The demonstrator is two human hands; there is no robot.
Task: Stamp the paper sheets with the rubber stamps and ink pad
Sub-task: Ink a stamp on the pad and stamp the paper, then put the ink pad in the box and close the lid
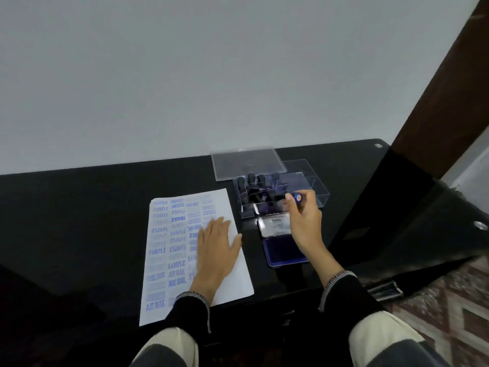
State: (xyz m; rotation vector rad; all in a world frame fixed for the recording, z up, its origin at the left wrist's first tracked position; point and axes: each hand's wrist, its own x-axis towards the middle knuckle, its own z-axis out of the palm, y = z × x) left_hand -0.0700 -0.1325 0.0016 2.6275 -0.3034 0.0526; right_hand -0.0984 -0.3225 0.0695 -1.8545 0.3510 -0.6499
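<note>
A white paper sheet (164, 260) covered with blue stamp marks lies on the black table (79, 221). My left hand (215, 247) rests flat on its right half, fingers straight. My right hand (304, 221) pinches a dark rubber stamp (292, 197) with a blue end, holding it sideways above the near edge of a clear plastic box (317, 192) that holds several dark-handled stamps (254, 184). An open ink pad (280, 250) with a blue pad and raised lid sits just in front of the box, partly under my right wrist.
The box's clear lid (246, 162) lies behind it near the white wall. The table's right edge runs close to the box, with a brown door frame (436, 102) and patterned floor (436, 300) beyond. My knees are below the front edge.
</note>
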